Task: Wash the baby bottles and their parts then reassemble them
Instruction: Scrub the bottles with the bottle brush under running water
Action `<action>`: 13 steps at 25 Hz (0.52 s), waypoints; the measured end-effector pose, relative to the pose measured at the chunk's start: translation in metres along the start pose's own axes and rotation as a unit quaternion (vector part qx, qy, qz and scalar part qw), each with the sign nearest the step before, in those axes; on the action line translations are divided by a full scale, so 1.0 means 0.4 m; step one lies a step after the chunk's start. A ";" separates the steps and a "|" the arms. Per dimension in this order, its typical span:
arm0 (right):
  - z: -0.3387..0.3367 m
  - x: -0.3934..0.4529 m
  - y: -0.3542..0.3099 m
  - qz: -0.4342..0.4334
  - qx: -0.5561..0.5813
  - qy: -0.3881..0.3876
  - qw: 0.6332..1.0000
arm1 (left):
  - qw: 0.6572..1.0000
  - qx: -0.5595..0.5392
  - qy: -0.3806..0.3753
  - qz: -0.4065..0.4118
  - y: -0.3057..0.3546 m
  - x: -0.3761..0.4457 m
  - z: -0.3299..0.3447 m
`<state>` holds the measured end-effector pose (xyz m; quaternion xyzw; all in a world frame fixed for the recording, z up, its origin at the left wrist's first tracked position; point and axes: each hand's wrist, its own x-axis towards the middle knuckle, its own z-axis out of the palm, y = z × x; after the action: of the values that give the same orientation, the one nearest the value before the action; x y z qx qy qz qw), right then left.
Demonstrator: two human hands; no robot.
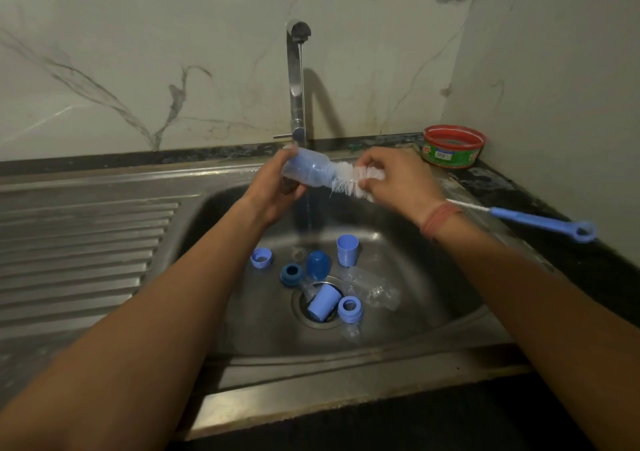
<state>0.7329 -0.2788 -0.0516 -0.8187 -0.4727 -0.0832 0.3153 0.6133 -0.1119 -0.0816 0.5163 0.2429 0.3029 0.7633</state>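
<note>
My left hand (277, 187) grips a pale blue baby bottle (310, 170) held sideways above the sink, its mouth pointing right. My right hand (398, 180) pinches the white bristle head of a bottle brush (349, 179) at the bottle's mouth; the brush's blue handle (540, 220) sticks out to the right past my wrist. Down in the steel sink (433, 315) lie several blue caps and collar rings (349, 308), a blue cup-shaped cap (347, 249), a clear bottle (375, 289) on its side and a clear teat (351, 332).
The tap (296, 79) stands behind the bottle with a thin stream of water running down into the basin. A red and green tub (452, 145) sits on the dark counter at the back right. The ribbed draining board (86, 242) lies to the left.
</note>
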 end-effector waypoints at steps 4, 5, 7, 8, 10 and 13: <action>-0.005 0.008 0.005 0.048 0.090 -0.036 0.994 | 0.999 -0.019 -0.028 0.021 0.002 0.012 -0.006; -0.006 0.001 -0.001 0.012 0.039 -0.010 0.999 | 1.000 0.003 -0.025 0.018 -0.001 0.017 -0.004; -0.006 -0.016 -0.019 -0.070 -0.084 0.035 0.993 | 0.998 0.058 0.003 -0.004 -0.009 0.019 0.002; -0.006 -0.021 -0.026 -0.099 -0.118 0.045 0.987 | 0.997 0.073 0.018 -0.015 -0.016 0.023 0.001; -0.003 -0.024 -0.030 -0.125 -0.135 0.055 0.981 | 0.997 0.063 0.032 -0.024 -0.024 0.023 -0.003; 0.006 -0.010 -0.011 -0.050 -0.041 0.035 0.997 | 1.000 -0.006 0.014 0.007 -0.015 0.017 -0.010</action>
<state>0.7269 -0.2787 -0.0531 -0.8026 -0.4982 -0.1472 0.2931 0.6165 -0.1062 -0.0892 0.5093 0.2485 0.3172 0.7604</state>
